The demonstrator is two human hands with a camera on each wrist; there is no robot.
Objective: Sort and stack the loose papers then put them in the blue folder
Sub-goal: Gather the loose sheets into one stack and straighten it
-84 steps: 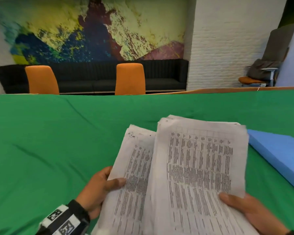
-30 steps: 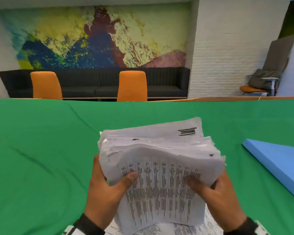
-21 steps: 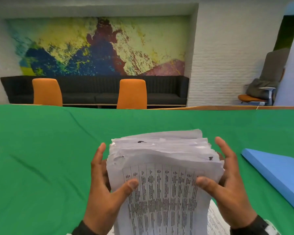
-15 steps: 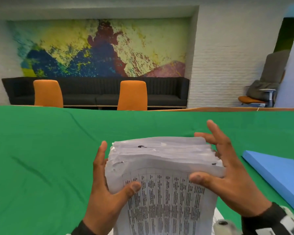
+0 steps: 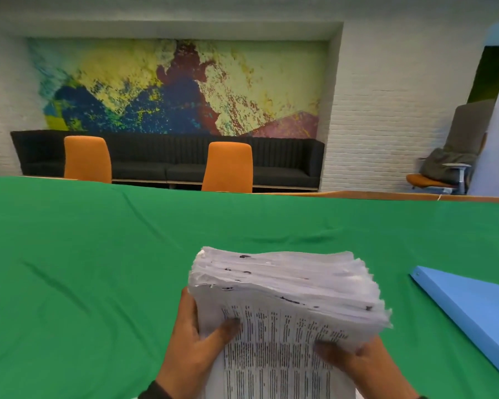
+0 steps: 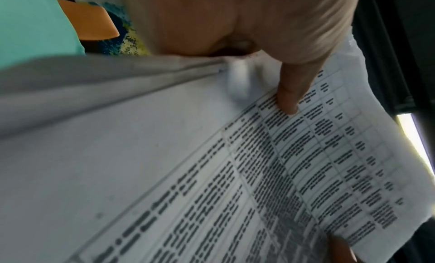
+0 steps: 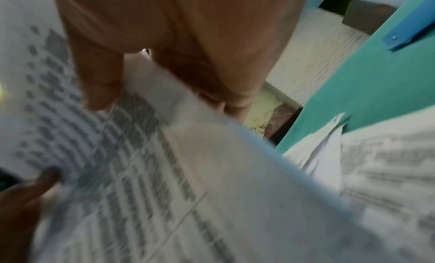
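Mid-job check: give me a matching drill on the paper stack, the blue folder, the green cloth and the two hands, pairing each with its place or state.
Things:
1. thick stack of printed white papers
2. flat blue folder
3. green table cloth
4. left hand

Places or states:
A. lies closed on the cloth, right of the stack
B. thumb on the front sheet, gripping the stack's left side
C. held on edge between left hand and right hand
D. covers the table

Pairs: 1-C, 2-A, 3-D, 4-B

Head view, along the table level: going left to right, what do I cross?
bare green tablecloth → left hand → paper stack → right hand → blue folder, lying closed on the cloth, apart from the stack.
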